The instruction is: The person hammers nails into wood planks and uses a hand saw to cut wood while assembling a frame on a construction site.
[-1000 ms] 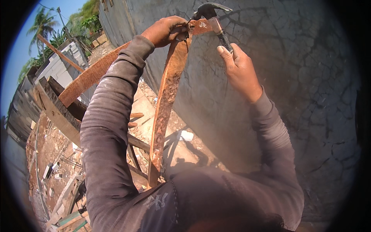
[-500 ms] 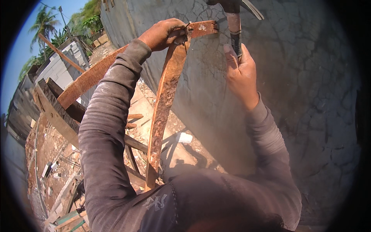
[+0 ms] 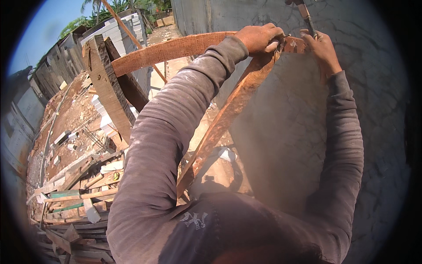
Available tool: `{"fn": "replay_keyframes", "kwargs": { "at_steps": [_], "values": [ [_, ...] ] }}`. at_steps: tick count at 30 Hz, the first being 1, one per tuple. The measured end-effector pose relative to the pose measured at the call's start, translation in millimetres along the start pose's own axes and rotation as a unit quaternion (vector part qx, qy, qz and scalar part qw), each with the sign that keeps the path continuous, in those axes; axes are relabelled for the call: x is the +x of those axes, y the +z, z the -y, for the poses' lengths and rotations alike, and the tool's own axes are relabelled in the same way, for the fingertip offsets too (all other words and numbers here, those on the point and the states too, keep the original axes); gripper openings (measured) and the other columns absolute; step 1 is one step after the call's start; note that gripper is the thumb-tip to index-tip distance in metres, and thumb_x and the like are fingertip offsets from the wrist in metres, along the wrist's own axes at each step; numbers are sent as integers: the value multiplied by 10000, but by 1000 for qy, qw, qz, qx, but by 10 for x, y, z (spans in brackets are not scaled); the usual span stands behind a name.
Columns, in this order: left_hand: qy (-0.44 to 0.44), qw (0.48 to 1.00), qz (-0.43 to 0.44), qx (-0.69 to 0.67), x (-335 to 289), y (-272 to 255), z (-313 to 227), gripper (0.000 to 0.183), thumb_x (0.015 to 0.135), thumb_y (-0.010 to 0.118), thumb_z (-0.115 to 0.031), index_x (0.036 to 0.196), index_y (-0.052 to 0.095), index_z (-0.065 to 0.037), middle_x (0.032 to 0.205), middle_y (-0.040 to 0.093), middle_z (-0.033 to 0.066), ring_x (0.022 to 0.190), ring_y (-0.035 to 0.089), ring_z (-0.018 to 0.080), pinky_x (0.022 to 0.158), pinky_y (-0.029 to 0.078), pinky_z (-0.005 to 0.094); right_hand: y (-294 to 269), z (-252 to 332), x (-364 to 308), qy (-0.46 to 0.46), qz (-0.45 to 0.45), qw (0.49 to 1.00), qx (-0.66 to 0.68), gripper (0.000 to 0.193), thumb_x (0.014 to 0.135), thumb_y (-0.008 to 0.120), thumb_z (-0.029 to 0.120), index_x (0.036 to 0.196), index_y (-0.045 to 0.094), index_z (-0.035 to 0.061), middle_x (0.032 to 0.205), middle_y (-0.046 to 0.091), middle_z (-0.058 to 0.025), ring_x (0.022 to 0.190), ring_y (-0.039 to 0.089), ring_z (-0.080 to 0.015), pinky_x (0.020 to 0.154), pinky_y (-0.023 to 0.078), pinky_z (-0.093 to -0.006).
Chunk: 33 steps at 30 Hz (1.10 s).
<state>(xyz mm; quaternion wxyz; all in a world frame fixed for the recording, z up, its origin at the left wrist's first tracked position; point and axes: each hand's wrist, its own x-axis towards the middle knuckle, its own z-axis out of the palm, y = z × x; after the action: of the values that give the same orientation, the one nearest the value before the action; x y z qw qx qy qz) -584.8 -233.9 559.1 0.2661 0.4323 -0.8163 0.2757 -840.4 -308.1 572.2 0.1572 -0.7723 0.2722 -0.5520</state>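
My left hand (image 3: pixel 262 38) is closed at the joint where a long reddish timber beam (image 3: pixel 171 48) meets a slanting wooden post (image 3: pixel 224 119). Its fingers curl over the wood, and a small dark nail-like tip (image 3: pixel 288 35) shows beside them. In my right hand (image 3: pixel 325 50) is a hammer (image 3: pixel 305 15), gripped by its dark handle and raised just right of the joint. The top edge of the view cuts off most of the hammer's head.
A grey cracked wall (image 3: pixel 369 110) rises close on the right. Left, the beam meets a thick rough post (image 3: pixel 107 83). Lower left lies a heap of scrap boards (image 3: pixel 79 237); white blocks (image 3: pixel 116 33) are stacked behind. A thin slanted pole (image 3: pixel 127 28) stands behind the beam.
The view has turned, so the beam and post sit further right. My right hand and the hammer are now nearer the joint. My left hand keeps its place there.
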Motion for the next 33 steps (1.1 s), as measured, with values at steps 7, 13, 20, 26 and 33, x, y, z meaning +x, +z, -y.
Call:
{"fn": "replay_keyframes", "kwargs": {
  "at_steps": [7,13,20,26,33],
  "values": [
    [-19,998,-53,22,-55,111,80,454,1001,590,-326,1395,471,-134,1250,693,194,1072,720,409,905,588,502,441,-508,605,-18,99,994,-32,529,987,701,522,828,717,17,685,614,-29,640,571,-132,611,462,-333],
    [-54,998,-35,9,-46,92,29,515,980,635,-331,1398,444,-98,1221,697,242,1069,716,428,896,584,500,593,-712,654,-42,144,984,-95,641,961,640,652,881,796,35,718,692,-94,677,658,-214,671,519,-389],
    [-74,994,-2,74,-38,-40,-31,740,912,675,-579,1402,531,-43,1292,664,223,1146,697,390,954,570,451,712,-685,520,-65,-12,988,-143,503,946,668,576,1024,813,101,866,772,-182,797,749,-359,781,580,-462],
    [-189,935,124,274,-125,-273,-259,1327,545,699,-1004,1242,636,123,1152,714,256,1052,747,350,939,583,435,707,-467,351,-16,-5,992,-129,455,957,661,520,1059,797,98,870,764,-188,834,742,-391,807,584,-484],
    [-227,951,133,163,-116,-305,-146,1229,507,734,-996,1060,690,99,953,754,247,893,777,358,835,612,433,727,-521,376,-44,-16,994,-101,443,971,693,507,991,775,71,778,738,-133,727,720,-304,703,566,-436]
  ]
}}
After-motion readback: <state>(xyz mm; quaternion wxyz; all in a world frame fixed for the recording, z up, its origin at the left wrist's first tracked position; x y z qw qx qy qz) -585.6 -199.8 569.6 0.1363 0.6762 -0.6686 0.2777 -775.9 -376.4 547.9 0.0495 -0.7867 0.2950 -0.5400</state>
